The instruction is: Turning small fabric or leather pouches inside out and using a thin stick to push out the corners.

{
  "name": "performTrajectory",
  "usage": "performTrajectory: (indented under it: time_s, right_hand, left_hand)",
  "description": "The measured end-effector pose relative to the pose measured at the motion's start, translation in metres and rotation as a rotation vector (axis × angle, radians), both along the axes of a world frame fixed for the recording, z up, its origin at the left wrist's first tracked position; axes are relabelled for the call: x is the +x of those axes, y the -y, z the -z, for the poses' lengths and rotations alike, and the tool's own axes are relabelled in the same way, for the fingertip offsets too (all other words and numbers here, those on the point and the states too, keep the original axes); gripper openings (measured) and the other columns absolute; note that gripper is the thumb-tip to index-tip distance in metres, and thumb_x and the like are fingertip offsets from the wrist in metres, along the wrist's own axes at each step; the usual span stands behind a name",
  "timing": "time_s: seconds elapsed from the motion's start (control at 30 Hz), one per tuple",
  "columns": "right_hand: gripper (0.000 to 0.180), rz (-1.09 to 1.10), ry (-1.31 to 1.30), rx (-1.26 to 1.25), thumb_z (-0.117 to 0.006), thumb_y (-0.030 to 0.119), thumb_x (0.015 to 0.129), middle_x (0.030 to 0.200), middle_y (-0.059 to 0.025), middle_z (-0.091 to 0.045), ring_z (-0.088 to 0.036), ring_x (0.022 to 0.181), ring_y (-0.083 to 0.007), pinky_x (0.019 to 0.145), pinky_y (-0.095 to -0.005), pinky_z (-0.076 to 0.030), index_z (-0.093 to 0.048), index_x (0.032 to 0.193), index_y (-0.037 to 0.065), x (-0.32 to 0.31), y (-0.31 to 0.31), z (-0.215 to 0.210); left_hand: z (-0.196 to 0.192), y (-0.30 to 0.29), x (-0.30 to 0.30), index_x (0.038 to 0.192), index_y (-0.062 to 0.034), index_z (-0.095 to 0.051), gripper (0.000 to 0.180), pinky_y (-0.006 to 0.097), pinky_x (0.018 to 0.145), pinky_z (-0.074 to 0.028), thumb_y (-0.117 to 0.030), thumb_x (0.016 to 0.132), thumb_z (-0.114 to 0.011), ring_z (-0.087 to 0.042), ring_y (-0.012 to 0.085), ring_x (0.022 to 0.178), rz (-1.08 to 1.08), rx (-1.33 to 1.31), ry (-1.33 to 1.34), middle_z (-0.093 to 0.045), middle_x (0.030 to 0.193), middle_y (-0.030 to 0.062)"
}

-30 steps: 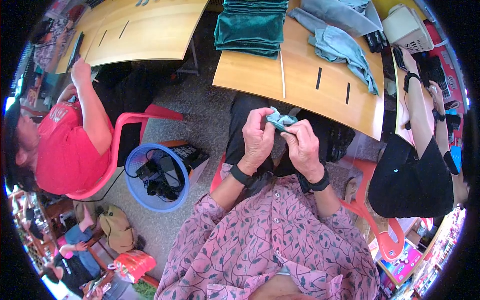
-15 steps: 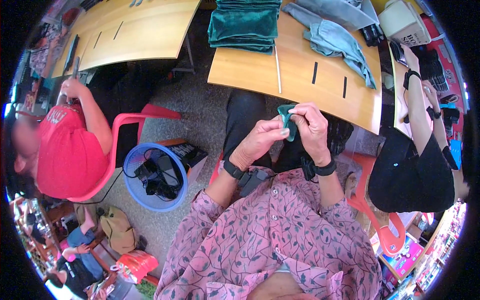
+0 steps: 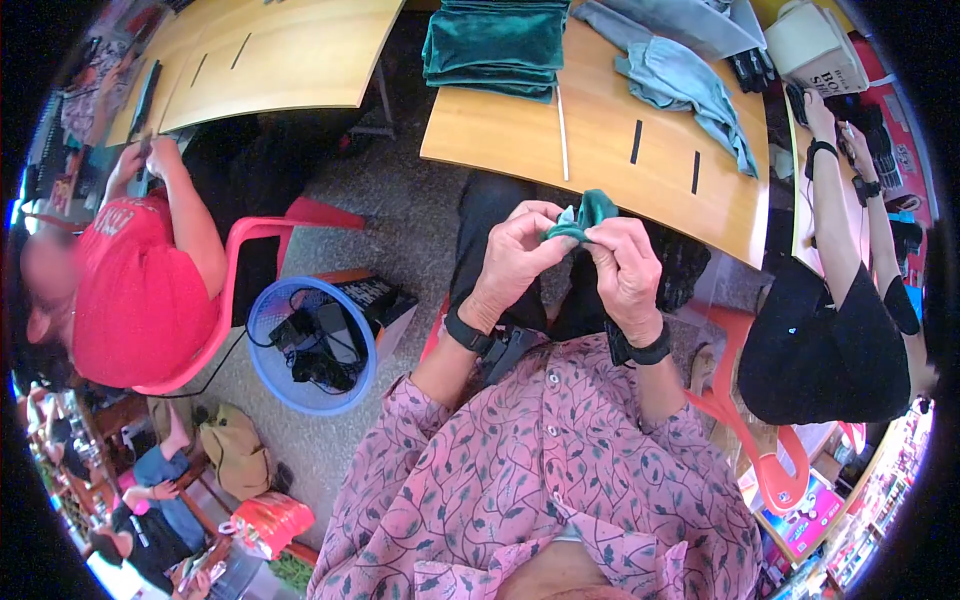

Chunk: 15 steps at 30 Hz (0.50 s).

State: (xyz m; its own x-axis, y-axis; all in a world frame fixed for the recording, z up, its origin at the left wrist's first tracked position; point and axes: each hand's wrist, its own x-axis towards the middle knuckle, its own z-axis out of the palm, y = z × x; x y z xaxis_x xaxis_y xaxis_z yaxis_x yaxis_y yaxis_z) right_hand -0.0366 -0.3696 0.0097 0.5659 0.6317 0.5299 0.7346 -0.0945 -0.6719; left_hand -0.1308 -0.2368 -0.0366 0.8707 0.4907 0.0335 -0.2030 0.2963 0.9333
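Observation:
A small piece of green velvet cloth (image 3: pixel 597 207) is bunched up between my two hands, above my lap and just off the table's front edge. My left hand (image 3: pixel 515 258) is closed and pinches its left side near a lighter bit of fabric. From the right, my right hand (image 3: pixel 628 268) grips the cloth with thumb and fingers. Part of the cloth is hidden by my fingers. Beyond my hands, a stack of folded green velvet pieces (image 3: pixel 490 50) lies on the wooden table (image 3: pixel 500 130).
A thin white strip (image 3: pixel 563 130) and a blue-grey garment (image 3: pixel 690 90) lie on the table, with a grey bin (image 3: pixel 690 25) behind. At left stands a blue basket (image 3: pixel 372 345) holding black adapters and cables. People sit on either side, one on a red chair (image 3: pixel 240 260).
The green cloth has been turned and folded over, so a rounded flap now sticks up between my hands. My left hand has rolled its fingers inward; both hands stay close together.

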Motion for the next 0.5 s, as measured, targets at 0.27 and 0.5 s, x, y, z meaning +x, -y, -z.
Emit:
performTrajectory:
  time_s: [0.27, 0.5]
  right_hand:
    - [0.017, 0.006, 0.001, -0.031, -0.069, -0.007, 0.078, 0.085, -0.0107, -0.06, -0.062, 0.078, -0.0252, 0.067, -0.0322, -0.051, -0.065, 0.091, 0.002, -0.0002, 0.0019, 0.0015]
    - [0.015, -0.001, -0.044, -0.039, -0.068, -0.007, 0.08, 0.085, -0.0114, -0.059, -0.061, 0.077, -0.0258, 0.066, -0.0328, -0.051, -0.064, 0.092, 0.001, -0.0004, 0.0026, -0.0006]
  left_hand:
    - [-0.0034, 0.0034, -0.0001, 0.088, -0.0012, -0.063, 0.012, 0.023, 0.076, -0.048, 0.001, 0.08, -0.072, -0.057, 0.012, 0.09, -0.121, 0.247, -0.057, -0.057, 0.102, 0.0071]
    - [-0.0036, 0.0008, -0.0023, 0.104, -0.0006, -0.062, 0.018, 0.021, 0.077, -0.048, 0.005, 0.086, -0.062, -0.058, 0.0065, 0.088, -0.025, -0.088, -0.105, -0.062, 0.096, -0.0008]
